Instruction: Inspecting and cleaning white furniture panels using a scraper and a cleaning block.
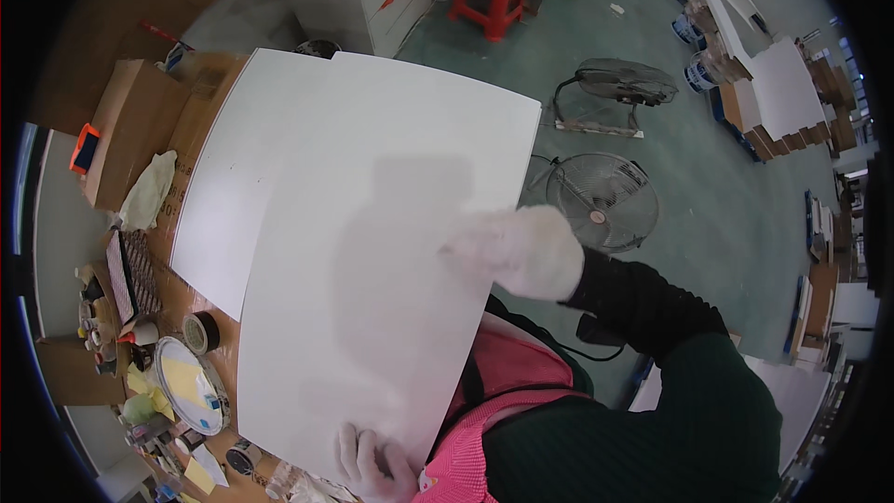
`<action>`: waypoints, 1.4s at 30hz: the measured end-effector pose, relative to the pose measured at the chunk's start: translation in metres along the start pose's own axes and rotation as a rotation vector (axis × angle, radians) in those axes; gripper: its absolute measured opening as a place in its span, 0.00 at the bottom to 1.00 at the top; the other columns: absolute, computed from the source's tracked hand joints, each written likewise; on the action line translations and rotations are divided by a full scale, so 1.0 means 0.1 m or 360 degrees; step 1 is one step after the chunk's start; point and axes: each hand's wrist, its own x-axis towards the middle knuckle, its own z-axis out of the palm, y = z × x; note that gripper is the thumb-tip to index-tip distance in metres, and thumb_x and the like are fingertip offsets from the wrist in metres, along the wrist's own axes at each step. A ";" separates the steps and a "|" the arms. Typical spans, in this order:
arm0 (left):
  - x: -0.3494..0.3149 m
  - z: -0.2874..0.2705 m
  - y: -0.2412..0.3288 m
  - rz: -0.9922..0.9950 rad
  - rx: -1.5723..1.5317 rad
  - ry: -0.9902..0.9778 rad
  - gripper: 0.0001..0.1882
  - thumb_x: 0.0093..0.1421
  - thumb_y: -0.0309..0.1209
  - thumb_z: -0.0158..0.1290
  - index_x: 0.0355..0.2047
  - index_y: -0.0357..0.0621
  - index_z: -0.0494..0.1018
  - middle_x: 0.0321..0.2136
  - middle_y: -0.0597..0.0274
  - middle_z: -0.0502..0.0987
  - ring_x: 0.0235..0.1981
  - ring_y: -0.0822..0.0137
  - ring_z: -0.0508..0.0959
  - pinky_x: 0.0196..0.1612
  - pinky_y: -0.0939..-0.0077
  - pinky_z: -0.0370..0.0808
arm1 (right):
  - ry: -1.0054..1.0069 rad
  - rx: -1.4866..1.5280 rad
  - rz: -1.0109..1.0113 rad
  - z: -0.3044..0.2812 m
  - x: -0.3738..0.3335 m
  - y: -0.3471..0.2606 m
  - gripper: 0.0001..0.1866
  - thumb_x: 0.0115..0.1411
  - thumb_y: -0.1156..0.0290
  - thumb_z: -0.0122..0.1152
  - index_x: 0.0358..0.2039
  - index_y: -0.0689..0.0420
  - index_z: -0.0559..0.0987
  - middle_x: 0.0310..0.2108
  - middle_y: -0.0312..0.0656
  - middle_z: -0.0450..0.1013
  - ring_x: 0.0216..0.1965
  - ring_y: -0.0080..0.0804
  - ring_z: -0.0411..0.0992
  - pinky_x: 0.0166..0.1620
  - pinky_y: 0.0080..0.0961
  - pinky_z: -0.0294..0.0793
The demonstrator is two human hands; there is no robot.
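Observation:
A large white board (372, 251) lies across the worktable in front of me, with my soft shadow on it. Beneath its left side shows a second white sheet (219, 233). My right hand (521, 247), in a white glove, is over the board's right part. Motion smears its fingers, so I cannot see whether they hold anything. At the board's near edge rests my left hand (377, 466), also white-gloved, its fingers apart and slightly bent on the surface. Part of that hand is cut off by the picture's lower rim.
Left on the brown table (191, 303) are a tape roll (200, 333), a round white lid (193, 385), a small jar (244, 456), a cloth (149, 191) and a cardboard box (135, 130). Two floor fans (601, 200) stand right, a red stool (489, 5) beyond.

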 end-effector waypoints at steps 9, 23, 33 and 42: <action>-0.05 0.04 0.05 -0.0006 0.0036 0.0023 0.15 0.57 0.28 0.62 0.45 0.37 0.80 0.51 0.39 0.79 0.52 0.39 0.77 0.58 0.48 0.73 | 0.0157 -0.0689 0.0609 -0.56 0.11 1.14 0.12 0.62 0.61 0.58 0.45 0.43 0.84 0.30 0.40 0.74 0.34 0.41 0.77 0.35 0.37 0.77; -0.11 -0.08 0.04 -0.0019 0.0080 -0.0008 0.16 0.56 0.28 0.62 0.46 0.38 0.79 0.51 0.39 0.78 0.52 0.39 0.77 0.58 0.47 0.72 | 0.0441 -0.0297 0.0980 -0.60 0.20 1.50 0.17 0.63 0.61 0.58 0.49 0.51 0.84 0.39 0.46 0.80 0.44 0.47 0.78 0.48 0.37 0.76; -0.13 0.12 -0.02 -0.0070 0.0080 0.0009 0.18 0.50 0.20 0.54 0.44 0.35 0.77 0.56 0.41 0.75 0.57 0.42 0.72 0.56 0.54 0.73 | -0.0339 0.0421 -0.0027 0.28 -0.25 -0.76 0.18 0.60 0.68 0.60 0.51 0.42 0.82 0.42 0.32 0.79 0.40 0.32 0.79 0.39 0.30 0.80; 0.02 -0.01 0.00 0.0088 -0.0048 0.0009 0.17 0.55 0.27 0.62 0.46 0.37 0.79 0.51 0.39 0.78 0.52 0.38 0.77 0.57 0.47 0.73 | 0.0070 -0.1166 0.0812 -0.68 -0.06 1.73 0.12 0.64 0.62 0.55 0.44 0.46 0.82 0.33 0.43 0.76 0.36 0.45 0.77 0.35 0.40 0.77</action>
